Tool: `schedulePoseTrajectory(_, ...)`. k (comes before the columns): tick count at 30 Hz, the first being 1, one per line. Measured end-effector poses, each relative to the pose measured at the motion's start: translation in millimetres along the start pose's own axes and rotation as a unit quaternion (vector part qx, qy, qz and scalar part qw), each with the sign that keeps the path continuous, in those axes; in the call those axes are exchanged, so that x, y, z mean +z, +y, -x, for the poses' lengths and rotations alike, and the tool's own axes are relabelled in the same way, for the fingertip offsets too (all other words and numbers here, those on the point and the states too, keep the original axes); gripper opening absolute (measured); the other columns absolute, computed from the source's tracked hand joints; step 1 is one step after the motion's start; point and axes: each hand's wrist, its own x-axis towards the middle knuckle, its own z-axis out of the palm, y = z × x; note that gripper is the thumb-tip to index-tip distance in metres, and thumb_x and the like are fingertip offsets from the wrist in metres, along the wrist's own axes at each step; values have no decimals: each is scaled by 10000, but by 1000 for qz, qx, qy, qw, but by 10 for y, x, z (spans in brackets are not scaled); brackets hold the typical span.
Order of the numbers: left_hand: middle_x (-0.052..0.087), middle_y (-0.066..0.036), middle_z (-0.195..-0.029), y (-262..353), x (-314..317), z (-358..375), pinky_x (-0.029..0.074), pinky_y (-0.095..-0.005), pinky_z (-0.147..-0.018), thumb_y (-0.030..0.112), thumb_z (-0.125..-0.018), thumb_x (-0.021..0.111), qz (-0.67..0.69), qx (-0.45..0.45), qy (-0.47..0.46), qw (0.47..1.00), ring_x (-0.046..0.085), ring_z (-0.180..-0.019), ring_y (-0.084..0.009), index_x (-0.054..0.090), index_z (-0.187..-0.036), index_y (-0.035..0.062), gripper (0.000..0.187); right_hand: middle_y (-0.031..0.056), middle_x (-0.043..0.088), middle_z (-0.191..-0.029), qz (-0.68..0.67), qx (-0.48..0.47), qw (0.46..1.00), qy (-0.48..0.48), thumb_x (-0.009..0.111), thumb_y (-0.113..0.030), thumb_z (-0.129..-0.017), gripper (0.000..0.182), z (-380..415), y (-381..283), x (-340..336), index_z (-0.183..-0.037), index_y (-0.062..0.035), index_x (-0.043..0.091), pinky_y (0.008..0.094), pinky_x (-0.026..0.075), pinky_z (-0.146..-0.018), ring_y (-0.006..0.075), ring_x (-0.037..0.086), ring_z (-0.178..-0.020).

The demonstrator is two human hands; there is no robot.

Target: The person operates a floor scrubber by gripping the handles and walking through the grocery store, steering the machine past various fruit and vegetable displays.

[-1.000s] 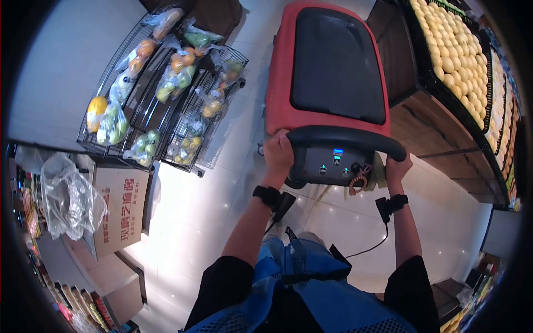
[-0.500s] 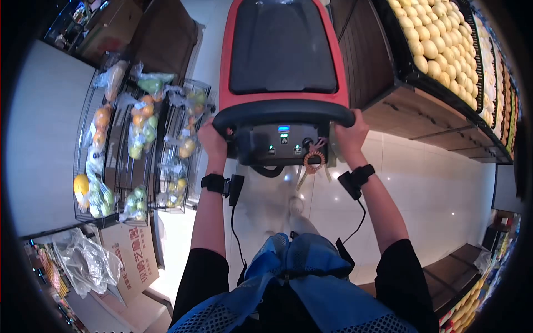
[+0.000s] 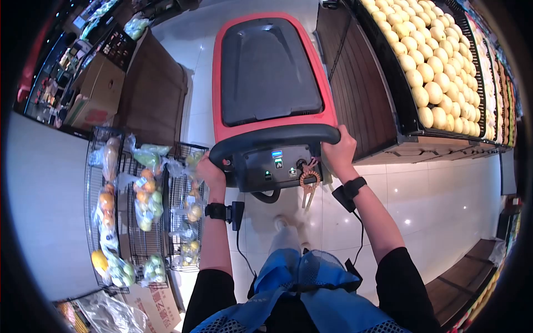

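A red machine [image 3: 221,132] with a black lid [image 3: 272,72] stands in front of me. My left hand [image 3: 211,170] is closed round the left end of its curved black handlebar [image 3: 272,135]. At the bar's right end, my right hand [image 3: 340,151] grips in the same way. Between my hands lies a dark control panel [image 3: 255,169] with small lit displays. A coiled orange ring [image 3: 310,180] with keys hangs from the panel's right side.
Wire racks [image 3: 145,222] with bagged fruit stand close on the left, below a brown stand [image 3: 150,89] and a cardboard box [image 3: 99,89]. Pale yellow melons [image 3: 438,72] fill a wooden display [image 3: 361,83] on the right. A brown shelf [image 3: 455,283] is at lower right.
The machine and both hands sit lower in view, and the machine is slightly turned. The racks and melon display have also shifted down. Both hands keep their hold.
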Motion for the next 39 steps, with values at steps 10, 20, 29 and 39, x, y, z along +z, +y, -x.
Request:
schedulePoseTrajectory(10, 601, -125, -639, 261, 702, -1212, 445, -334, -522, -3, -647, 541, -51, -12, -30, 998, 586, -571, -207, 605, -732, -16, 107, 174, 569, -627, 21, -1, 1000, 24, 658, -127, -551, 253, -1310, 153, 808, -760, -59, 532, 402, 470, -562, 351, 573, -607)
schedulePoseTrajectory(20, 585, -126, -586, 521, 1373, -2434, 432, -321, -509, 81, -716, 474, 0, 7, -21, 1000, 570, -519, -222, 581, -689, -29, 156, 164, 572, -623, 48, -11, 998, 27, 664, -136, -549, 253, -2485, 341, 1677, -753, -65, 532, 392, 473, -554, 345, 576, -597)
schedulePoseTrajectory(29, 580, -159, -631, 387, 1997, -3606, 428, -346, -570, 55, -604, 597, -19, 39, -4, 999, 579, -605, -272, 581, -745, -47, 175, 155, 583, -628, 21, 10, 999, -23, 676, -168, -561, 266, -3619, 398, 2417, -765, -62, 541, 386, 479, -570, 330, 583, -594)
schedulePoseTrajectory(39, 574, -121, -579, 591, 2676, -4942, 416, -312, -527, 178, -781, 377, -33, 100, -10, 994, 566, -556, -214, 572, -695, -50, 312, 147, 596, -664, 19, 3, 1000, -12, 693, -167, -557, 279, -4825, 539, 3390, -772, -67, 545, 385, 480, -572, 322, 590, -620)
